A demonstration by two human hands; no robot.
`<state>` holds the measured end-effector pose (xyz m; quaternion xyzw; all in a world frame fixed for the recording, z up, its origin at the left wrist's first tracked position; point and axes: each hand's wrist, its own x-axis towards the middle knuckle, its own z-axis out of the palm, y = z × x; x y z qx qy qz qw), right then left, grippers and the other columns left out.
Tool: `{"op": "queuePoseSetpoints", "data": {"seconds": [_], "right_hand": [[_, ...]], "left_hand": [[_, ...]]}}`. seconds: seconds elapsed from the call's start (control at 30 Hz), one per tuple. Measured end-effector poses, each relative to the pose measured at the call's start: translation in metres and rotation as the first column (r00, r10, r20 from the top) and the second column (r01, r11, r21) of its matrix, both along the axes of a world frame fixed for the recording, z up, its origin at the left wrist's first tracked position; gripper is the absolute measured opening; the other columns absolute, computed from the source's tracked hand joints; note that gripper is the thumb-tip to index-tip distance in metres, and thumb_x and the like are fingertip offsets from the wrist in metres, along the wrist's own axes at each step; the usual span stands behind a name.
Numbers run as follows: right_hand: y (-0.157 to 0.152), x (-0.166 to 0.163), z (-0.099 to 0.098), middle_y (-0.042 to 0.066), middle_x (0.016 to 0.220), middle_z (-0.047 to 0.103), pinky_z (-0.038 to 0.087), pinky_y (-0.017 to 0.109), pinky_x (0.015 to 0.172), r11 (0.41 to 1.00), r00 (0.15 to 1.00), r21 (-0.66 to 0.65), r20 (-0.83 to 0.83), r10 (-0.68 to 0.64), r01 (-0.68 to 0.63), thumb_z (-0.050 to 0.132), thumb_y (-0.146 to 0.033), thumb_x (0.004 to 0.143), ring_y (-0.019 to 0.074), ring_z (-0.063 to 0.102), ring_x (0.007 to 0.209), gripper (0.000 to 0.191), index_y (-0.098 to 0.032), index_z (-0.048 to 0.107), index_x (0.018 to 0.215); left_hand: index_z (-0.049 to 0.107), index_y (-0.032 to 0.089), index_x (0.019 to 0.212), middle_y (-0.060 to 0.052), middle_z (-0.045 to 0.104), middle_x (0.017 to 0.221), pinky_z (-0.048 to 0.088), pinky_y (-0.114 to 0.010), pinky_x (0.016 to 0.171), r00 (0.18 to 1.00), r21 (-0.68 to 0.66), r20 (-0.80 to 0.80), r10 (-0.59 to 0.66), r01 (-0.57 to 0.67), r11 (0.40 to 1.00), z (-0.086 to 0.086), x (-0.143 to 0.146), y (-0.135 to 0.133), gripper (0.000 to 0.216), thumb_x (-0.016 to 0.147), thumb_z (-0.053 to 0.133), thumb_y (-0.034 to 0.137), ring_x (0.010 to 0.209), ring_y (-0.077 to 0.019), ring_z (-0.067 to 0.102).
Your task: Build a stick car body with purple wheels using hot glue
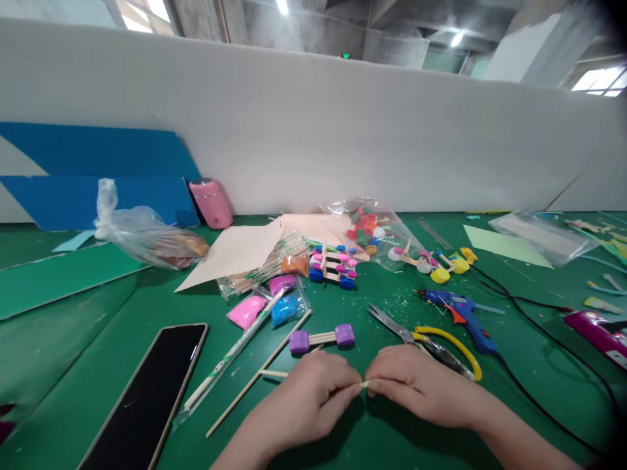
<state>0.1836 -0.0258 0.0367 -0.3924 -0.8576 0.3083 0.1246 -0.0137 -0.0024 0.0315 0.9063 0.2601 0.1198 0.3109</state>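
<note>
My left hand point(326, 390) and my right hand point(416, 386) meet low in the middle of the view, fingertips pinched together. Between them shows a small pale piece point(364, 385) that looks like the end of a wooden stick; most of it is covered by the fingers. Just beyond my left hand lies a dumbbell shape of purple clay blocks point(345, 335) joined by thin sticks. A long wooden stick point(259, 372) and a shorter one point(274, 374) rest to the left. Past my right hand are open scissors point(448, 349) with yellow handles.
A blue hot glue gun point(463, 313) lies at right, its black cable trailing past my right arm. A phone point(147, 398) and wrapped chopsticks point(230, 359) are at left. Behind sit clay packets point(247, 311), a small wheeled model point(333, 266), a bag of caps point(367, 225) and a pink flask point(211, 203).
</note>
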Motion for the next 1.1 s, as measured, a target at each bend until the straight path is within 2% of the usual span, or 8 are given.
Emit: {"op": "queuePoseSetpoints", "data": {"seconds": [0.1, 0.23, 0.57, 0.63, 0.73, 0.83, 0.93, 1.1], "right_hand": [[0.0, 0.003, -0.001, -0.002, 0.063, 0.054, 0.037, 0.02, 0.057, 0.985, 0.99, -0.171, -0.14, -0.035, 0.01, 0.036, -0.03, 0.092, 0.0107, 0.049, 0.06, 0.034, -0.017, 0.063, 0.077], [-0.002, 0.006, -0.011, -0.004, 0.054, 0.041, 0.03, 0.02, 0.048, 0.94, 0.956, -0.338, -0.258, -0.143, 0.049, 0.038, -0.041, 0.089, 0.009, 0.038, 0.051, 0.041, -0.014, 0.064, 0.074], [-0.005, 0.005, -0.027, -0.005, 0.049, 0.037, 0.021, 0.021, 0.043, 0.801, 0.802, -0.598, -0.495, -0.335, -0.035, 0.048, -0.051, 0.08, 0.0075, 0.03, 0.046, 0.046, -0.011, 0.064, 0.064], [-0.006, 0.005, -0.028, -0.004, 0.047, 0.038, 0.022, 0.022, 0.043, 0.806, 0.779, -0.589, -0.529, -0.336, -0.052, 0.048, -0.057, 0.077, 0.0078, 0.031, 0.045, 0.05, -0.012, 0.061, 0.058], [-0.004, 0.002, -0.027, -0.004, 0.051, 0.039, 0.025, 0.023, 0.045, 0.84, 0.728, -0.542, -0.568, -0.384, 0.02, 0.045, -0.054, 0.08, 0.0087, 0.033, 0.047, 0.047, -0.013, 0.058, 0.061], [0.004, -0.009, -0.027, -0.001, 0.063, 0.045, 0.032, 0.023, 0.053, 0.872, 0.66, -0.454, -0.601, -0.45, 0.181, 0.042, -0.037, 0.088, 0.0106, 0.04, 0.057, 0.031, -0.016, 0.058, 0.073], [0.012, -0.02, -0.033, 0.002, 0.078, 0.048, 0.036, 0.027, 0.064, 0.884, 0.608, -0.321, -0.642, -0.467, 0.339, 0.044, -0.034, 0.087, 0.0139, 0.044, 0.071, 0.025, -0.018, 0.061, 0.076], [0.014, -0.026, -0.047, 0.001, 0.072, 0.047, 0.037, 0.027, 0.061, 0.878, 0.632, -0.157, -0.637, -0.44, 0.453, 0.048, -0.032, 0.085, 0.0146, 0.045, 0.066, 0.021, -0.019, 0.064, 0.083]], "left_hand": [[0.062, 0.015, 0.077, -0.002, 0.06, 0.067, 0.038, -0.019, 0.061, 0.995, -0.112, 0.1, -0.002, 0.013, 0.994, 0.005, 0.0, -0.001, 0.032, 0.09, 0.033, 0.019, 0.064, -0.0113, 0.052], [0.063, 0.015, 0.081, -0.002, 0.06, 0.067, 0.039, -0.02, 0.062, 0.992, -0.167, 0.121, 0.024, -0.003, 0.986, 0.009, 0.0, -0.001, 0.032, 0.09, 0.033, 0.021, 0.064, -0.0118, 0.052], [0.062, 0.016, 0.078, -0.002, 0.061, 0.069, 0.039, -0.021, 0.061, 0.987, -0.176, 0.141, 0.084, -0.058, 0.983, 0.013, -0.001, 0.0, 0.031, 0.09, 0.034, 0.021, 0.065, -0.0122, 0.052], [0.06, 0.015, 0.069, -0.001, 0.057, 0.063, 0.038, -0.021, 0.056, 0.966, -0.123, 0.151, 0.21, -0.192, 0.974, 0.014, -0.007, 0.003, 0.031, 0.089, 0.036, 0.022, 0.059, -0.011, 0.049], [0.058, 0.016, 0.076, 0.001, 0.057, 0.068, 0.039, -0.021, 0.06, 0.918, -0.07, 0.179, 0.354, -0.348, 0.935, 0.015, -0.019, 0.004, 0.024, 0.088, 0.038, 0.023, 0.063, -0.0109, 0.051], [0.057, 0.016, 0.074, 0.0, 0.055, 0.066, 0.038, -0.022, 0.06, 0.925, 0.045, 0.09, 0.37, -0.375, 0.926, 0.01, -0.025, -0.004, 0.025, 0.088, 0.037, 0.021, 0.063, -0.0121, 0.051], [0.059, 0.015, 0.076, -0.005, 0.058, 0.076, 0.039, -0.026, 0.062, 0.911, 0.216, -0.089, 0.403, -0.377, 0.901, -0.006, -0.025, -0.012, 0.026, 0.087, 0.036, 0.018, 0.069, -0.0164, 0.053], [0.061, 0.016, 0.079, -0.008, 0.061, 0.077, 0.036, -0.032, 0.061, 0.803, 0.538, -0.247, 0.542, -0.352, 0.766, -0.035, -0.025, -0.018, 0.025, 0.085, 0.037, 0.015, 0.072, -0.0216, 0.054]]}}
